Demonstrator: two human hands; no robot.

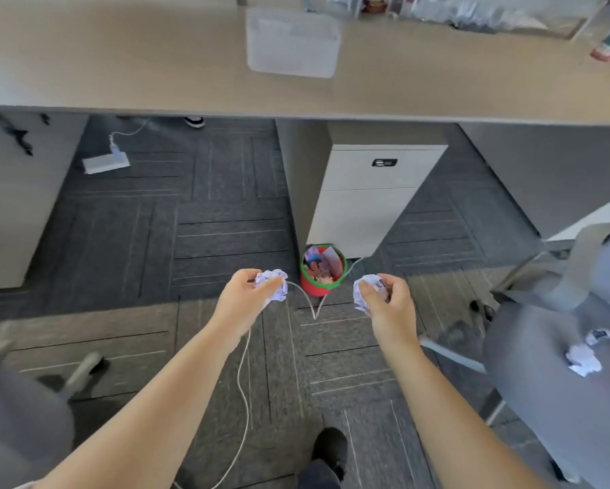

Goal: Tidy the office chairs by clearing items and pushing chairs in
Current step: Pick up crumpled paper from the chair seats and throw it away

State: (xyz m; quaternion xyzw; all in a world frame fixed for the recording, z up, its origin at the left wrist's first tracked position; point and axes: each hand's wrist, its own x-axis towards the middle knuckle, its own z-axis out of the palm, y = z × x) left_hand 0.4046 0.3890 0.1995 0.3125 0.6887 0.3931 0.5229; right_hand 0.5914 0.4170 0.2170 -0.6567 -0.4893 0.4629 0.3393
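Observation:
My left hand grips a crumpled white paper ball. My right hand grips a second crumpled paper ball. Both hands hover above the carpet, just in front of a small red bin with a green rim that holds scraps of paper. A grey office chair stands at the right with two crumpled paper pieces lying on its seat. Part of another grey chair shows at the lower left.
A long beige desk runs across the top, carrying a translucent plastic box. Under it stands a white drawer cabinet. A white cable snakes over the carpet, and a power strip lies at the back left. My shoe is below.

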